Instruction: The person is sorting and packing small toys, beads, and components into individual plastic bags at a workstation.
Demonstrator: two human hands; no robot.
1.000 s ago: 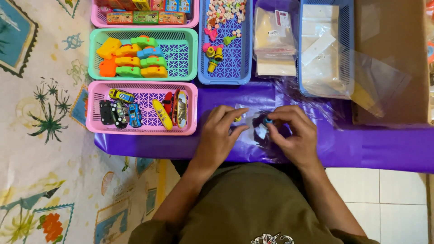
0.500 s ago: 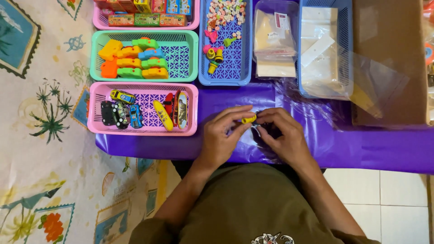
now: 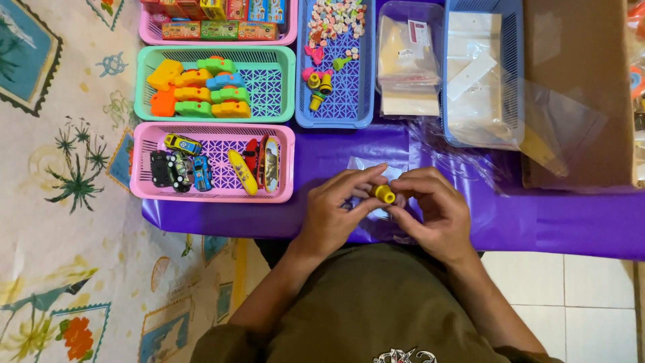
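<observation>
Pinching a small yellow toy (image 3: 384,194) between both hands, you hold it just over the clear plastic bag (image 3: 363,168). Your left hand (image 3: 336,212) and right hand (image 3: 430,212) are closer together now than a moment ago, and the toy shows more. The pink basket of toy cars (image 3: 282,195) sits left of your left hand.

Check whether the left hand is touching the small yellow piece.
Touching. The head view shows the left hand with its fingers closed around the yellow piece, no gap visible.
</observation>
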